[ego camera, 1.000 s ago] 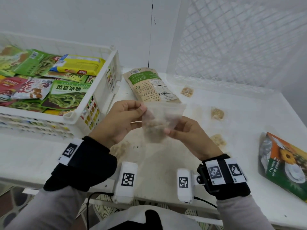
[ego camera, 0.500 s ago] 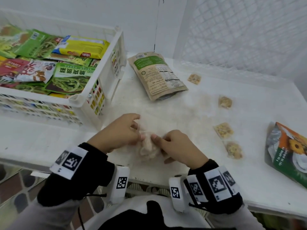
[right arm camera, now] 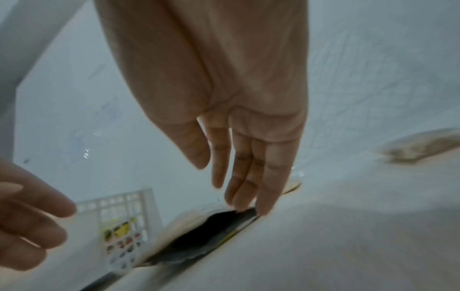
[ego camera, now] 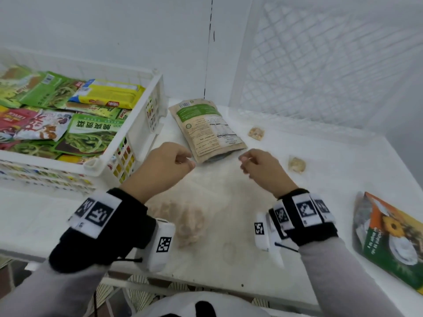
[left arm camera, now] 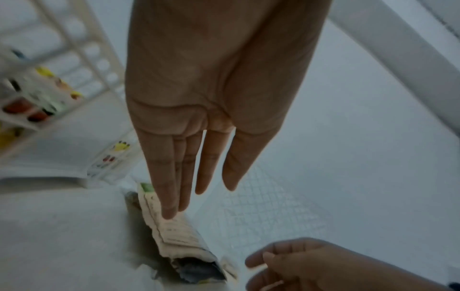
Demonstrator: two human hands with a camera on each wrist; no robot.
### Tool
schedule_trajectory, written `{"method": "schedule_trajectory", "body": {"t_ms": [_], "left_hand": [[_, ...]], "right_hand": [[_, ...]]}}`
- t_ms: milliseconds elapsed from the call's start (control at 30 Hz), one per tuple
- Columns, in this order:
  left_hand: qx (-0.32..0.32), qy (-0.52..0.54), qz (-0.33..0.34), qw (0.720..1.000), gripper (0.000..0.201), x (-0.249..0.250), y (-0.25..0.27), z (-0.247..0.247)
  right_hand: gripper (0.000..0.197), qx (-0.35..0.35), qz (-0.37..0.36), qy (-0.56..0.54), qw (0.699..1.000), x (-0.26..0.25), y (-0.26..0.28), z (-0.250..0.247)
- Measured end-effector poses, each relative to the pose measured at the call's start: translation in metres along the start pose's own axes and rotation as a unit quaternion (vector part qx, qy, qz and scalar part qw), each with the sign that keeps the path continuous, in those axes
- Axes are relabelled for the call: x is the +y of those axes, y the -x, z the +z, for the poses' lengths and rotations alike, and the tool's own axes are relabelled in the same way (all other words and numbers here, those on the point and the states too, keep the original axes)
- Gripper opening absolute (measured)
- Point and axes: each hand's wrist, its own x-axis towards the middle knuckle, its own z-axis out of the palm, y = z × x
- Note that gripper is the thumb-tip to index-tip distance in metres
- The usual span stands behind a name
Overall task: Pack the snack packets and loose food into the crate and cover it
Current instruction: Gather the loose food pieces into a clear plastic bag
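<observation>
A clear bag of loose beige food (ego camera: 185,223) lies on the white table (ego camera: 320,202) between my wrists, with neither hand on it. My left hand (ego camera: 187,161) and right hand (ego camera: 244,161) hover empty over the table, just short of a kraft pouch (ego camera: 206,129) with a green label. In the wrist views the left hand (left arm camera: 206,183) and right hand (right arm camera: 236,187) show relaxed, nearly straight fingers near the pouch (left arm camera: 174,232), whose dark mouth (right arm camera: 206,236) is open. The white crate (ego camera: 98,162) at left holds several snack packets.
Two small wrapped snacks (ego camera: 256,133) (ego camera: 296,165) lie right of the pouch. A green and orange sunflower packet (ego camera: 389,239) rests at the table's right edge. A white lattice panel (ego camera: 320,65) leans upright at the back right.
Both hands lowered the clear food bag to the table, let go of it, and moved forward and apart towards the kraft pouch.
</observation>
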Motion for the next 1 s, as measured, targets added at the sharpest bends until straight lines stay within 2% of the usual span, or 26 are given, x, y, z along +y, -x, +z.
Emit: {"method": "schedule_trajectory", "body": {"t_ms": [100,300,433,500,567,700,800,900,1000], "left_hand": [[-0.023,0.005,-0.012,1.0,0.037,0.006,-0.03,0.009],[-0.074,0.015,-0.066,0.995,0.032,0.005,-0.073,0.02],[-0.098,0.039,-0.064,0.992,0.03,-0.003,-0.082,0.025],[-0.09,0.054,-0.063,0.992,0.033,-0.007,-0.083,0.026],[-0.058,0.069,-0.057,0.994,0.036,-0.01,-0.085,0.027],[0.065,0.042,-0.026,0.997,0.043,-0.008,-0.087,0.023],[0.146,0.004,0.044,0.988,0.037,-0.004,-0.087,0.018],[0.231,0.019,0.131,0.964,0.024,0.003,-0.085,0.01],[0.252,0.053,0.196,0.946,0.019,0.009,-0.084,0.001]], "right_hand": [[0.029,0.038,0.011,0.016,0.999,0.001,-0.037,-0.007],[0.056,-0.051,0.031,0.111,0.992,-0.004,-0.073,-0.004],[0.06,-0.064,0.013,0.07,0.995,-0.006,-0.082,-0.001],[0.062,-0.062,0.008,0.058,0.996,-0.004,-0.085,0.001],[0.063,-0.059,0.002,0.04,0.997,-0.003,-0.086,0.001],[0.053,-0.027,-0.042,0.014,0.999,-0.009,-0.083,-0.001],[0.041,0.048,-0.068,-0.012,0.996,-0.02,-0.078,-0.006],[0.038,0.094,-0.088,-0.023,0.991,-0.035,-0.076,-0.015],[0.038,0.113,-0.105,0.006,0.988,-0.047,-0.075,-0.023]]}}
